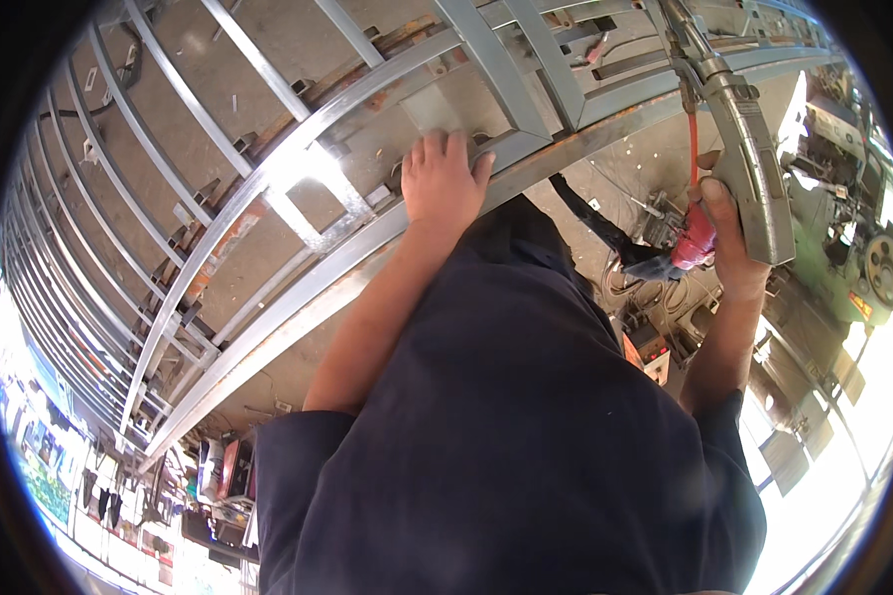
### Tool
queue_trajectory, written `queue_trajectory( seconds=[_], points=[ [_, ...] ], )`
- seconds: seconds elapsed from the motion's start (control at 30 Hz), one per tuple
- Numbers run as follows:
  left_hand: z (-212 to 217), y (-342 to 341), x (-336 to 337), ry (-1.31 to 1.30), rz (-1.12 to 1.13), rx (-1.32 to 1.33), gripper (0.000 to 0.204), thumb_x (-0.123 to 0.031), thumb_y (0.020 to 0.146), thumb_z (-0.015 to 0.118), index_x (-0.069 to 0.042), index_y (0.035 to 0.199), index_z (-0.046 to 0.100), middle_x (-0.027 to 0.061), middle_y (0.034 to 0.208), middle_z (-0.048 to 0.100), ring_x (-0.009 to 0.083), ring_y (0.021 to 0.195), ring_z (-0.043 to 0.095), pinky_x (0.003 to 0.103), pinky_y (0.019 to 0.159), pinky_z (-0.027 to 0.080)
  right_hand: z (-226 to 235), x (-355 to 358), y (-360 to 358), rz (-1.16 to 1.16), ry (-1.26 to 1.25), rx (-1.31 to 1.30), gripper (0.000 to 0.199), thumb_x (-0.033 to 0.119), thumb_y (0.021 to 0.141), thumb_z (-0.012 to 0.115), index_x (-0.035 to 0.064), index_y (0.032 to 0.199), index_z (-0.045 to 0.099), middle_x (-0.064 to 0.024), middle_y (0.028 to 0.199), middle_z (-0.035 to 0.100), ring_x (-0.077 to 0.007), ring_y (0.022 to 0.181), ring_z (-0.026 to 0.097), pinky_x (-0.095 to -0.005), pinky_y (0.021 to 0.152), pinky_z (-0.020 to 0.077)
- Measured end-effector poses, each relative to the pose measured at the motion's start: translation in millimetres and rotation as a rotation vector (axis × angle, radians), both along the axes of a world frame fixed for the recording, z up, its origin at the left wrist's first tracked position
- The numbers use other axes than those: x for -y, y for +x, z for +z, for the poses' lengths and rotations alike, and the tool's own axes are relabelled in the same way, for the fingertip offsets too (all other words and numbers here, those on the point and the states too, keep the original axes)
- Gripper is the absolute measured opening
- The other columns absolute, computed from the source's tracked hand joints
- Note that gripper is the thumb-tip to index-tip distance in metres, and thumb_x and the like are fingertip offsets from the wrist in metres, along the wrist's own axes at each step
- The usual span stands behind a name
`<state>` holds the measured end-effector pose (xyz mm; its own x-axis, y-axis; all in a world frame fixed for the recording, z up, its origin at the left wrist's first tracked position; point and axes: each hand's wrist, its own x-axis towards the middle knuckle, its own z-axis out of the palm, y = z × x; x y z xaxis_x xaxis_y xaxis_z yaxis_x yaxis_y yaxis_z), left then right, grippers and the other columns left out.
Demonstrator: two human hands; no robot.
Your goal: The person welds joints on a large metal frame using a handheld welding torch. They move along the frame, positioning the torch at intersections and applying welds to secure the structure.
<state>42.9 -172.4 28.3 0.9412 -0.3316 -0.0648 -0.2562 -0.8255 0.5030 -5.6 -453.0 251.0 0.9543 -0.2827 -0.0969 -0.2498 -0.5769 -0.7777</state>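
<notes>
OK, looking straight down: my left hand (443, 180) is flat on the metal frame (298, 164), palm down, fingers spread over the long curved rail, fingertips reaching toward the next bar up. Not gripping anything, just pressed on the steel, open.

My right hand (729, 243) is wrapped tight round the welding torch (749, 164), thumb up along the grey handle, w/ a red trigger part (695, 243) just under my thumb. Torch neck runs up & left from the handle, over the top rails of the frame near the upper edge; can't see the tip clearly. A thin red hose (694, 144) hangs straight down beside the handle.

So the torch sits well to the right of my left hand, higher in view, w/ the crossbars of the frame between the two hands. The frame itself fills the whole left & top: grey-painted bars, rungs like a ladder, rusty patches along the lower rail, bright glare on one joint left of my left hand.

My dark blue shirt (526, 436) blocks the middle. Right of it, below the frame, concrete floor w/ black cables (590, 218) & small boxes. Green machine (853, 258) at far right edge, just past the torch handle.
</notes>
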Motion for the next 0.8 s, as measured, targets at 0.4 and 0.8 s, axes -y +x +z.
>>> queue_trajectory(
  seconds=[0.4, 0.8],
  points=[
    [-16, 50, 63, -0.32, 0.066, -0.744, 0.066, -0.037, 0.098, 0.066, 0.007, 0.144, 0.049, 0.0261, 0.118, 0.073, 0.0415, 0.115, 0.069, 0.045, 0.112, 0.043, -63, 89, 6, 0.125, 0.153, -0.089, 0.027, 0.02, 0.099, 0.077, 0.0059, 0.121, 0.07, 0.0062, 0.093, 0.061, -0.004, 0.078, 0.052, -0.0219, 0.067, 0.0439],
    [7, 64, 72, -0.352, 0.187, -0.975, 0.064, -0.025, 0.099, 0.07, 0.007, 0.148, 0.045, 0.0254, 0.135, 0.066, 0.0331, 0.128, 0.064, 0.041, 0.107, 0.049, -77, 120, 24, 0.239, 0.229, -0.114, 0.034, 0.014, 0.096, 0.079, 0.0032, 0.126, 0.068, -0.0055, 0.108, 0.075, -0.0125, 0.095, 0.067, -0.029, 0.082, 0.0552]
  ],
)
